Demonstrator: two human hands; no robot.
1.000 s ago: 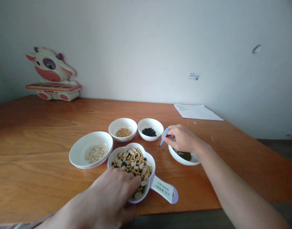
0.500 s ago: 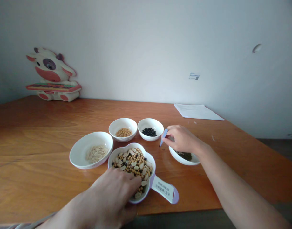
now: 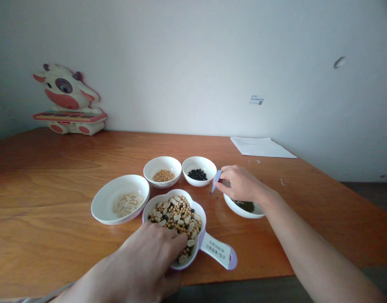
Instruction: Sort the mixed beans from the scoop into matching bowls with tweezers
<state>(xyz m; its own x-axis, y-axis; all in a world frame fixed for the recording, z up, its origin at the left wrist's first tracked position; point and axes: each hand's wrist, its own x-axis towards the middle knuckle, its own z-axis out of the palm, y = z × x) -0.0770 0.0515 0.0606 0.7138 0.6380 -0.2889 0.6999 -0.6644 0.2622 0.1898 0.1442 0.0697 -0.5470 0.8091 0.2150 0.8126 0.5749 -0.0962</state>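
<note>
My left hand (image 3: 149,256) is closed on the near-left rim of a white and lilac bowl (image 3: 198,206) with a flat, labelled handle. The bowl holds mixed pale peanut halves, yellow beans and dark beans; the fingertips are partly hidden. In my right hand (image 3: 240,183) is a pair of light blue tweezers (image 3: 216,180), pinched, with the dark tip pointing down above the table. I cannot see anything in the tip. Beneath this hand stands a white bowl (image 3: 236,209) of small green beans, partly covered by it.
A larger white bowl (image 3: 101,202) at left holds peanut halves. Behind the mixed bowl stand a white bowl (image 3: 149,171) of yellow beans and a white bowl (image 3: 210,164) of black beans. A cow toy keyboard (image 3: 70,101) and paper sheets (image 3: 262,147) lie by the wall.
Both hands keep nearly the same places, and the tweezers remain in my right hand. Only a very slight shift of the view shows.
</note>
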